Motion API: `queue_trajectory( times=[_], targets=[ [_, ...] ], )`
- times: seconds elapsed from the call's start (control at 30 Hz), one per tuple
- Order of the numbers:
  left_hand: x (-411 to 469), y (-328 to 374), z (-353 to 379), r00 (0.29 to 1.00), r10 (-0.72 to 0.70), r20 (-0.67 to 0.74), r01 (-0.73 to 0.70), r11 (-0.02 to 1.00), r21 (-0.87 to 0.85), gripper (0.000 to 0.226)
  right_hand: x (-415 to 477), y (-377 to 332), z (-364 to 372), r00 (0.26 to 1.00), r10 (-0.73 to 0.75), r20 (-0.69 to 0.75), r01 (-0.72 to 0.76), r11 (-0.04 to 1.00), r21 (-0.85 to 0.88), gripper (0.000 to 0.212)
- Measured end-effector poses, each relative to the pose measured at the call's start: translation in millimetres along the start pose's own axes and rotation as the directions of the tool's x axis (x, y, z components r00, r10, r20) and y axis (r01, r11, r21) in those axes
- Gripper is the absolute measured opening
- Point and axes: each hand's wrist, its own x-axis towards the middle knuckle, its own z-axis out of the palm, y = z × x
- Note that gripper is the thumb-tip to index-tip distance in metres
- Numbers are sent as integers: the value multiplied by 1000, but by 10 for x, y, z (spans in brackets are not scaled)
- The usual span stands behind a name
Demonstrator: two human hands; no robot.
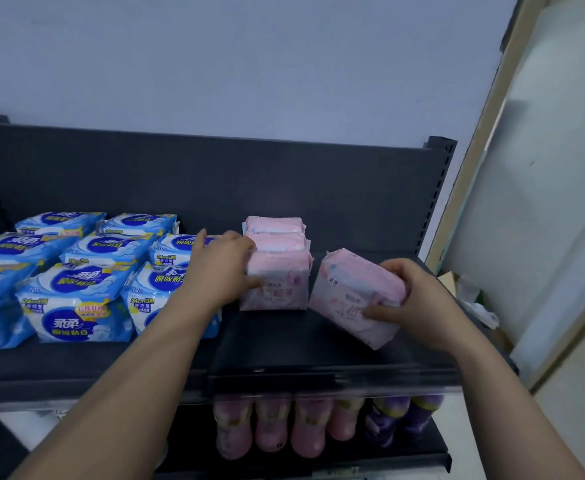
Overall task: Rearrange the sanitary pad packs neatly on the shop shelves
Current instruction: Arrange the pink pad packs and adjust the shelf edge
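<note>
Tilted pink pack: right of centre, leaning with its top toward the upper left. Whether its lower corner touches the shelf cannot be told. It is gripped at its right end by the right hand, with the thumb across the front face and the fingers curled over the upper edge.

Row of pink packs: centre of frame, upright, one behind another, just left of the tilted pack and apart from it. The front pink pack is held at its left side by the left hand, with the thumb on the front face and the fingers bent over the top corner.

Blue packs: left of frame, several rows, leaning back, just beside the left hand.

Dark shelf: carries all packs, with a dark back panel behind.

Lower shelf, bottom centre: pink bottles and purple bottles, blurred.

Pale wall fills the upper frame.
</note>
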Motion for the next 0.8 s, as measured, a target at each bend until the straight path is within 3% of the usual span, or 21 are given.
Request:
queue_trajectory(
  times=[0.13,0.27,0.43,0.67,0.8],
  targets=[
    [-306,-54,-174,979,-52,-199,-6,960,-281,35,14,-98,85,985,-98,145,91,994,53,63],
    [-747,61,-244,987,-149,-67,87,826,-556,23,77,-203,414,956,-177,233,150,980,128,63],
    [-926,123,-133,985,-168,26,156,829,-536,13,131,-280,767,948,-235,213,175,947,268,67],
    [-995,142,-9,948,-315,-47,223,761,-610,21,26,-204,1000,978,-207,20,188,921,342,68],
    [-1000,184,44,932,-353,-81,225,740,-634,27,-36,-150,1052,983,-182,3,168,916,365,68]
  ],
)
